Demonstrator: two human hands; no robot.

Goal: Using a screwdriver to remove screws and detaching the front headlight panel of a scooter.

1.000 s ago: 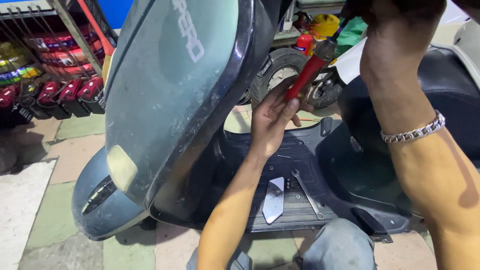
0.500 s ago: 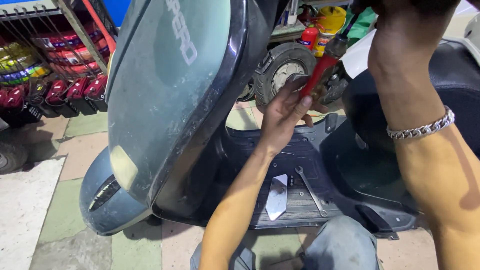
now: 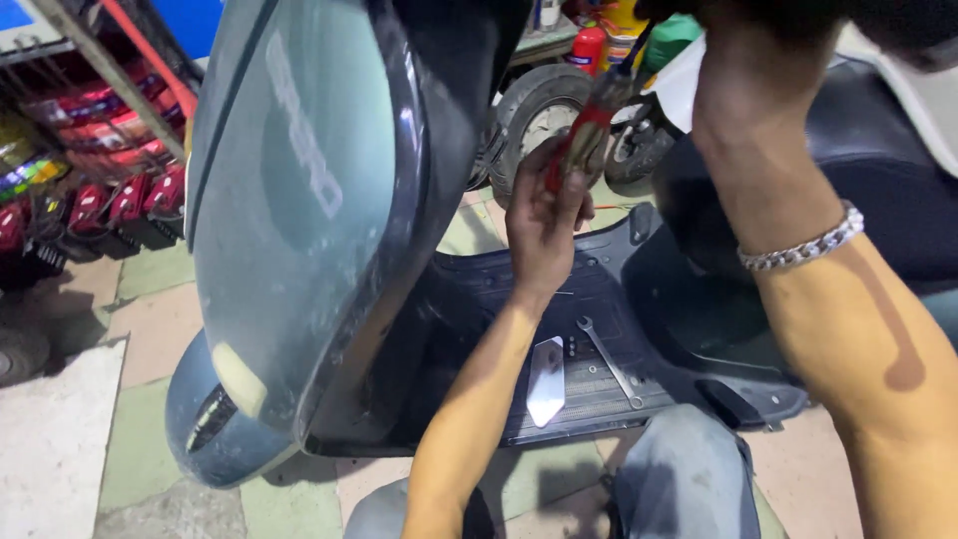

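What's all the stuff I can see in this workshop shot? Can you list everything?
scooter: one, grey-green and dark, filling the middle, front panel at left
screwdriver: one, red handle, at the left hand's fingers
spanner: one, silver, lying on the footboard
metal plate: one, silvery, on the footboard beside the spanner
tyres: two, black, behind the scooter
shelf goods: many, red and mixed, far left
bracelet: one, silver, right wrist
left hand: raised, touching the screwdriver
right hand: raised at top edge, mostly hidden

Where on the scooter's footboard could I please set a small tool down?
The footboard is bare between the left hand and the spanner. Its front strip is crowded: spanner, small bolts and a shiny metal plate lie close together there.
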